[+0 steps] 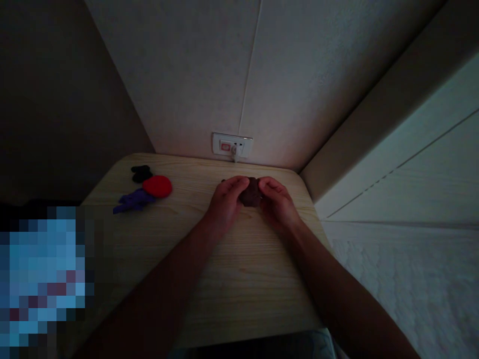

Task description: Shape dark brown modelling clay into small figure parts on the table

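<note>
A soft-looking dark brown lump (pixel 252 193) is held between both hands, just above the far half of the wooden table. Whether it is clay or cloth I cannot tell in this dim light. My left hand (pixel 227 198) grips its left side, thumb on the near face and fingers curled behind. On the other side my right hand (pixel 277 200) pinches its right edge between thumb and bent fingers. A small dark bit (pixel 223 180) shows behind the left fingers, mostly hidden.
At the table's far left, a flat red oval piece (pixel 157 186) touches a crumpled purple piece (pixel 135 199) and a black piece (pixel 141 173). Behind the pale wooden table (pixel 239 279) is a wall with a socket plate (pixel 232 145). A whitish quilted surface (pixel 407 284) lies lower right.
</note>
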A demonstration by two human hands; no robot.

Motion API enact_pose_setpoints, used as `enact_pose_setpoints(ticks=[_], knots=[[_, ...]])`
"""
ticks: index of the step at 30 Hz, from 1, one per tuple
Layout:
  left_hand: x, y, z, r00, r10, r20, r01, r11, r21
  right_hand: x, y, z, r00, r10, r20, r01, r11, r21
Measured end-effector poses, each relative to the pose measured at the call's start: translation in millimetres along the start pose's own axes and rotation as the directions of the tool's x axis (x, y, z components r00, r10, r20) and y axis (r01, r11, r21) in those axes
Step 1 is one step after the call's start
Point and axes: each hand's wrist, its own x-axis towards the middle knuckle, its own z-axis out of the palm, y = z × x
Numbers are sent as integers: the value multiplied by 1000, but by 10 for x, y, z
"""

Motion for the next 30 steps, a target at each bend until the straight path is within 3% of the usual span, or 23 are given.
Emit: enact_pose_setpoints(ticks=[4,8,12,15,18,25,30], knots=[[3,7,-52,999,46,26,-49,992,118,23,13,-59,998,-53,20,55,990,-129],[-3,52,-87,997,13,71,-27,981,191,21,-29,-101,997,-65,42,72,979,-189],[-19,90,-47,994,-43,105,35,997,74,-3,-66,-66,997,-70,42,76,985,-156],[-28,113,4,993,-101,59,105,991,-81,-17,-64,-20,999,-46,29,48,997,-61],[-25,138,13,995,-98,5,98,987,-124,-6,-44,-12,999,-47,17,47,999,-14],[1,127,-101,996,-48,75,39,992,118,34,-53,-104,982,-186,19,186,970,-158],[13,103,-123,998,66,16,-68,982,175,15,-71,-97,994,-82,67,95,971,-220]])
